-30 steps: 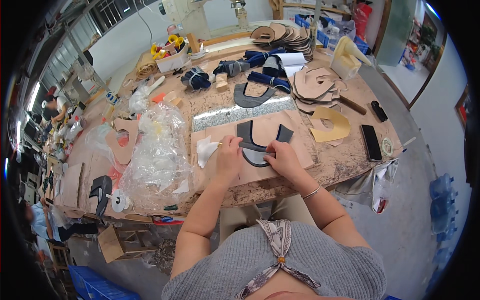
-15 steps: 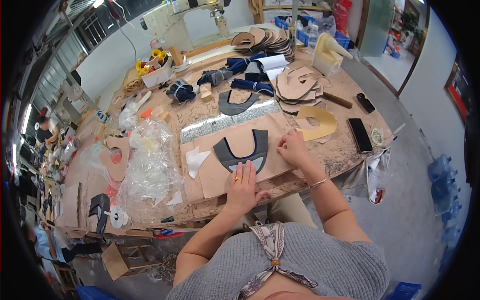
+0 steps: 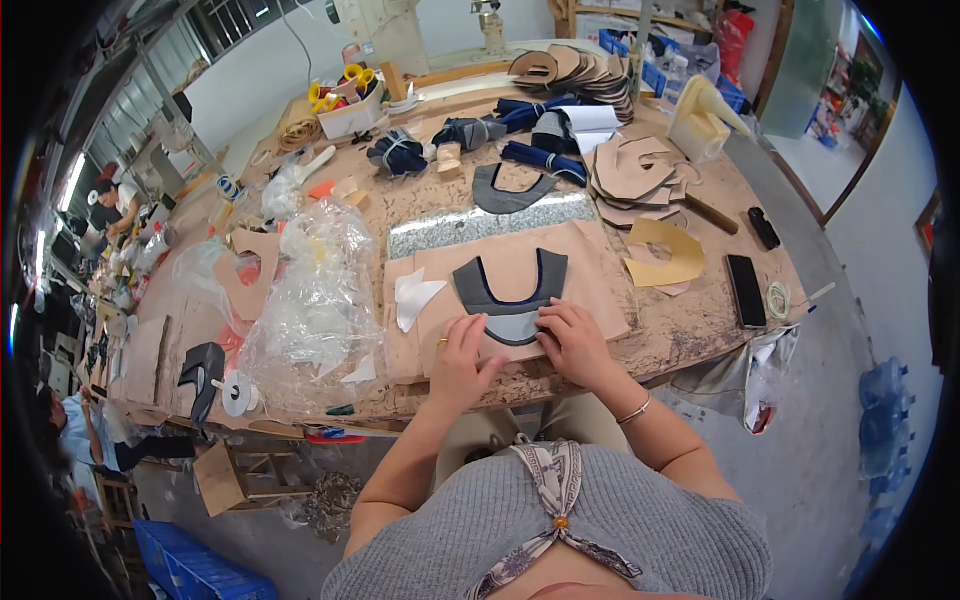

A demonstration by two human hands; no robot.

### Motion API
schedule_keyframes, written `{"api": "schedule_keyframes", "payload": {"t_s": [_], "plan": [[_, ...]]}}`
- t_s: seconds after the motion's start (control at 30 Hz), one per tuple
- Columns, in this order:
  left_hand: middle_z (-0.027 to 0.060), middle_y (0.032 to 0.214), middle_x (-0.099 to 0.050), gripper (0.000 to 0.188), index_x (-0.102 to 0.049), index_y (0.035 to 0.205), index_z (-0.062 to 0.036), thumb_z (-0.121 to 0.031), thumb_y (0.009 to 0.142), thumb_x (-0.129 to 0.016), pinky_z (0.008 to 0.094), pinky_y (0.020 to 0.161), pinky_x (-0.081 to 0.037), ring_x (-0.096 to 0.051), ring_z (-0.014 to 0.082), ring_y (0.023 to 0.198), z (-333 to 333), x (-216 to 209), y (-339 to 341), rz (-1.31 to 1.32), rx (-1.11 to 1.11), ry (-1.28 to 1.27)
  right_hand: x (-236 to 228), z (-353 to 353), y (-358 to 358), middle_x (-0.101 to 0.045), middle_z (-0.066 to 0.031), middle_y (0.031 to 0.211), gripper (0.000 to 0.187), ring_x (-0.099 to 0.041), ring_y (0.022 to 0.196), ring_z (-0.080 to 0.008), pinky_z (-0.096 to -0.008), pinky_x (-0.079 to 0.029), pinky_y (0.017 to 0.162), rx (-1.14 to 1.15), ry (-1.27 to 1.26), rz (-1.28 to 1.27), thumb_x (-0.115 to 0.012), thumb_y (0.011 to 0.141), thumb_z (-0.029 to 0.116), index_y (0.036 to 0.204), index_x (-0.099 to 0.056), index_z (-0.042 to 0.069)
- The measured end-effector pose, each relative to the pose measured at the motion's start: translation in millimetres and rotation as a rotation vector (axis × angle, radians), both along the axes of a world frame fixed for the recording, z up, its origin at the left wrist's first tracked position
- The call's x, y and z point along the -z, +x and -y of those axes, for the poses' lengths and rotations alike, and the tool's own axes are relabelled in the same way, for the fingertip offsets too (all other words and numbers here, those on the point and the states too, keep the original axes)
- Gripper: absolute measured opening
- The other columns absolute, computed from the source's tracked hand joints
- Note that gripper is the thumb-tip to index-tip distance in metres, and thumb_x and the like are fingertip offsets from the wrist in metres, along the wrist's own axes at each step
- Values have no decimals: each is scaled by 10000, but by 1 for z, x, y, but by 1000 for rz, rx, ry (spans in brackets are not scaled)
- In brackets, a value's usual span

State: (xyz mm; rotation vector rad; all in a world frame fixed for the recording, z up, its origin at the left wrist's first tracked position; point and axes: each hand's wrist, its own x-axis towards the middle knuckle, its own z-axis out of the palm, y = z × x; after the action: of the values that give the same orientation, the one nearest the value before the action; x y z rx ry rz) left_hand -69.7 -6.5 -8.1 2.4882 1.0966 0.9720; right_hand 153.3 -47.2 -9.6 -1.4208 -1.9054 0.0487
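Through the head camera I look down on a wide, scuffed bench (image 3: 700,345). The biggest thing on its left side is a crumpled heap of clear plastic (image 3: 310,290). A tan board (image 3: 590,265) lies right in front of the person, with a shiny speckled slab (image 3: 440,238) showing past its far edge. Beyond it to the right I see a loose pile of tan cutouts (image 3: 625,170).

The grey panel (image 3: 514,326), U-shaped and edged in dark blue, lies flat on the board between the two hands, its opening facing away from the person and a paler patch across the near curve. The left hand (image 3: 462,358) is fairly wide, thumb away from the fingers, fingertips at the panel's left edge. The right hand (image 3: 578,342) is loosely bent and ungripped, its fingertips at the right edge; how hard either presses, I cannot tell.

A second grey piece (image 3: 510,202) sits partly over the slab's far edge. Right of the board lies a yellow cutout (image 3: 665,270), then a black phone (image 3: 745,290). A white scrap (image 3: 412,298) rests left of the panel. Smallest is the ring (image 3: 442,341) on a left finger.
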Motion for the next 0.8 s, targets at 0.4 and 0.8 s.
{"api": "schedule_keyframes", "payload": {"t_s": [0.4, 0.8], "plan": [[103, 1332, -472, 716, -510, 1287, -92, -464, 721, -744, 454, 1019, -351, -418, 318, 1255, 9, 10, 10, -204, -90, 125, 5, 1, -2, -627, -79, 1101, 184, -545, 1149, -295, -418, -421, 969, 34, 58, 9, -645, 815, 117, 991, -624, 69], [116, 1286, -499, 691, -536, 1241, -89, -485, 711, -735, 476, 1017, -322, -439, 333, 1219, 12, 2, 17, -263, -121, 164, 7, 3, -2, -624, -77, 1105, 177, -550, 1159, -278, -408, -425, 967, 47, 86, 29, -628, 824, 132, 988, -634, 65]]}}
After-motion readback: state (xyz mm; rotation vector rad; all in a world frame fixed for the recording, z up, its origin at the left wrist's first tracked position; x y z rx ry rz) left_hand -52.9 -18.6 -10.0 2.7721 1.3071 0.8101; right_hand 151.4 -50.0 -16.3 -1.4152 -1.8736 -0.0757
